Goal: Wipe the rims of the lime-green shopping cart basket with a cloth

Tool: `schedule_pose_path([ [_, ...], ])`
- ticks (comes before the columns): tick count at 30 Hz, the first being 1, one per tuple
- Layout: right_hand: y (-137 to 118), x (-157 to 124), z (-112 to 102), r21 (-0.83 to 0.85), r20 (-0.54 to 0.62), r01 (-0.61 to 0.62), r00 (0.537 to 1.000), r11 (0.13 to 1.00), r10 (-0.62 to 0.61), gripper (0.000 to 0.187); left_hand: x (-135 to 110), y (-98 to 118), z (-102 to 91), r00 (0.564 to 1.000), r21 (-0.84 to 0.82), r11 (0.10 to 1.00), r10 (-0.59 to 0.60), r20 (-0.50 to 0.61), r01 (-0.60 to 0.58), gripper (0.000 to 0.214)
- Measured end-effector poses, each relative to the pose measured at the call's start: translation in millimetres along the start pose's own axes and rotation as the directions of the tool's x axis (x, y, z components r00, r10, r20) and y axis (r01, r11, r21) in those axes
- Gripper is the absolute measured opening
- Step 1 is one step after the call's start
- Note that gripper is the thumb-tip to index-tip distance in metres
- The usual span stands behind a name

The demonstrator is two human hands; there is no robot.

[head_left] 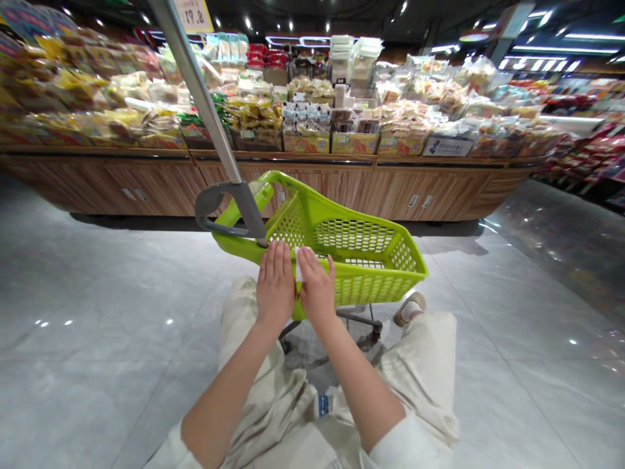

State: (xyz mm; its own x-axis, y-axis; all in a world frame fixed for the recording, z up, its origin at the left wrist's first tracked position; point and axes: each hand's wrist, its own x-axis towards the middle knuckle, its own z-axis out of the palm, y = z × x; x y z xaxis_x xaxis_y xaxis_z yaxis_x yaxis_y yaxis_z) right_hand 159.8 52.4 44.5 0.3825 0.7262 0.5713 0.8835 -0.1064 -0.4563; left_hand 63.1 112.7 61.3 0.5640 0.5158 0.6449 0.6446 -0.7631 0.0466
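A bright green plastic shopping cart basket (371, 270) with perforated walls stands sideways in front of me on a grey wheeled frame (361, 319). My left hand (276, 286) lies flat on its near side by the base of the grey handle bracket (247, 208), fingers straight and side by side. Just to the right, my right hand (317, 283) presses a small white tissue (298, 266) against the basket's outer side below the rim. Its fingers cover most of the tissue. The metal pole (209, 117) rises from the bracket.
A long wooden display counter (312, 179) stacked with packaged snacks (307, 117) runs across the back. A price sign (194, 14) hangs at the pole's top. My knees flank the cart on the grey tiled floor (122, 312). More shelves (593, 143) stand at right.
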Motion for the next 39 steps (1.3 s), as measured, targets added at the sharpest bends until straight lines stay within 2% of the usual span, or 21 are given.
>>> schedule_pose_path([
  [3, -17, 9, 5, 0.036, 0.023, 0.067, 0.997, 0.997, -0.068, 0.077, -2, -4, 0.7, 1.000, -0.006, 1.000, 0.006, -0.010, -0.006, 0.062],
  [5, -6, 3, 3, 0.008, 0.012, 0.065, 0.998, 0.998, -0.065, 0.081, -2, -9, 0.7, 1.000, -0.015, 1.000, 0.008, -0.025, -0.009, 0.064],
  [8, 35, -16, -6, -0.081, -0.019, 0.012, 1.000, 0.997, -0.014, 0.086, 0, -19, 1.4, 0.999, -0.036, 0.999, -0.003, -0.048, 0.001, 0.066],
  [12, 96, -45, -30, -0.219, -0.070, -0.071, 0.996, 0.973, 0.057, 0.089, 7, -30, 3.9, 0.996, -0.073, 0.996, -0.057, -0.065, 0.052, 0.067],
  [14, 117, -56, -43, -0.271, -0.092, -0.102, 0.993, 0.957, 0.080, 0.089, 11, -26, 5.8, 0.990, -0.105, 0.990, -0.107, -0.090, 0.097, 0.066],
  [16, 130, -62, -50, -0.295, -0.105, -0.123, 0.990, 0.947, 0.096, 0.088, 12, -14, 9.1, 0.989, -0.130, 0.987, -0.108, -0.102, 0.094, 0.065],
  [18, 133, -64, -50, -0.298, -0.121, -0.144, 0.986, 0.944, 0.112, 0.087, 11, 7, 14.4, 0.998, -0.145, 0.988, 0.043, -0.044, -0.049, 0.067],
  [20, 130, -63, -45, -0.289, -0.147, -0.177, 0.979, 0.941, 0.139, 0.086, 10, 32, 21.9, 0.960, -0.184, 0.951, 0.268, 0.081, -0.249, 0.070],
  [21, 126, -61, -41, -0.284, -0.162, -0.198, 0.974, 0.938, 0.157, 0.084, 9, 44, 26.2, 0.941, -0.190, 0.938, 0.315, 0.123, -0.290, 0.073],
  [24, 117, -58, -34, -0.273, -0.198, -0.249, 0.960, 0.929, 0.199, 0.081, 6, 73, 39.1, 0.917, -0.207, 0.924, 0.359, 0.173, -0.323, 0.075],
  [26, 116, -58, -36, -0.276, -0.181, -0.237, 0.965, 0.932, 0.191, 0.081, 4, 82, 47.0, 0.919, -0.212, 0.931, 0.340, 0.198, -0.299, 0.074],
  [29, 132, -64, -49, -0.294, -0.114, -0.174, 0.983, 0.940, 0.147, 0.085, 0, 83, 57.0, 0.931, -0.188, 0.951, 0.286, 0.228, -0.246, 0.070],
  [31, 154, -72, -61, -0.309, -0.150, -0.207, 0.974, 0.928, 0.167, 0.086, -2, 80, 61.5, 0.930, -0.187, 0.949, 0.292, 0.225, -0.253, 0.071],
  [33, 174, -78, -68, -0.307, -0.269, -0.321, 0.932, 0.896, 0.242, 0.083, -3, 78, 64.0, 0.928, -0.192, 0.944, 0.306, 0.214, -0.267, 0.071],
  [35, 182, -79, -68, -0.287, -0.379, -0.437, 0.869, 0.853, 0.318, 0.078, -4, 79, 65.1, 0.928, -0.199, 0.942, 0.309, 0.208, -0.269, 0.072],
  [36, 179, -77, -64, -0.281, -0.402, -0.466, 0.851, 0.839, 0.338, 0.076, -5, 80, 65.6, 0.930, -0.202, 0.943, 0.304, 0.206, -0.263, 0.072],
  [37, 170, -73, -58, -0.284, -0.393, -0.463, 0.855, 0.840, 0.339, 0.076, -5, 81, 66.2, 0.934, -0.206, 0.945, 0.295, 0.203, -0.254, 0.072],
  [39, 140, -63, -42, -0.295, -0.301, -0.379, 0.908, 0.877, 0.291, 0.078, -6, 84, 67.9, 0.942, -0.219, 0.947, 0.278, 0.188, -0.236, 0.073],
])
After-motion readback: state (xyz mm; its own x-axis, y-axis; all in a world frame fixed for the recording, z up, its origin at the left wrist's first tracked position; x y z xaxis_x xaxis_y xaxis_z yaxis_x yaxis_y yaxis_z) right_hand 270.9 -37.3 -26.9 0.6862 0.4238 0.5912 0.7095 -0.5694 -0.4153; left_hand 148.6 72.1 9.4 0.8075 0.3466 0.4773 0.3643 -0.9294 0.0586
